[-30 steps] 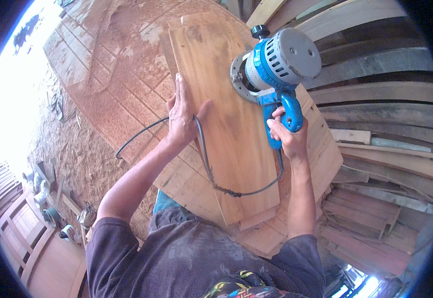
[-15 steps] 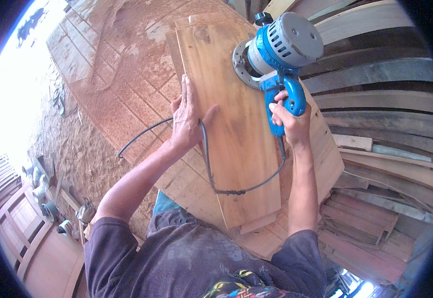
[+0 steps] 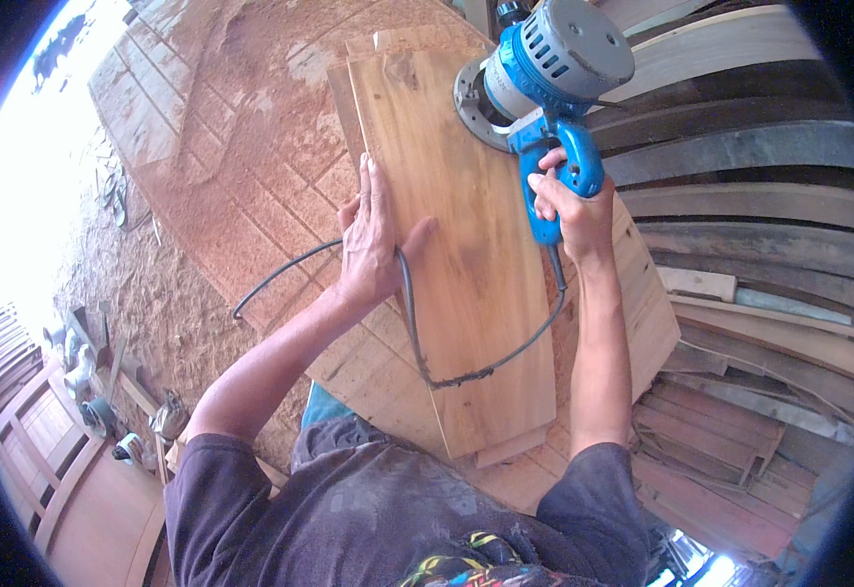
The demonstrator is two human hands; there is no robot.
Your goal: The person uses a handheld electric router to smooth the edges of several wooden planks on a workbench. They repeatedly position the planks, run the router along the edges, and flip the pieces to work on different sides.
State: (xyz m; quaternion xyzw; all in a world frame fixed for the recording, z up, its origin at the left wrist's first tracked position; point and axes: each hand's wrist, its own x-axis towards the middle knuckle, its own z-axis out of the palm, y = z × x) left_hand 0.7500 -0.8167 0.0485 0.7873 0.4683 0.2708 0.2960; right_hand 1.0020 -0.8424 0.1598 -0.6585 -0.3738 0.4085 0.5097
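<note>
A blue and grey router [image 3: 549,78] with a round metal base rests at the right edge of a smooth wooden board [image 3: 466,293], toward its far end. My right hand [image 3: 574,201] is wrapped round the router's blue handle. Flat along the board's left edge lies my left hand [image 3: 373,230], fingers stretched forward and thumb spread over the top. The router's black cord [image 3: 481,373] loops across the board and passes by my left hand. Other boards show beneath this one. The router's cutter is hidden.
The bench [image 3: 251,166] under the boards has grooves and a coat of reddish sawdust. Curved wooden planks [image 3: 740,147] are stacked along the right side. At the lower left are wooden frames [image 3: 74,489] and several tools on the ground.
The router and my right hand have moved slightly farther away along the board's right edge. The cord has shifted with them. My left hand stays nearly in place.
</note>
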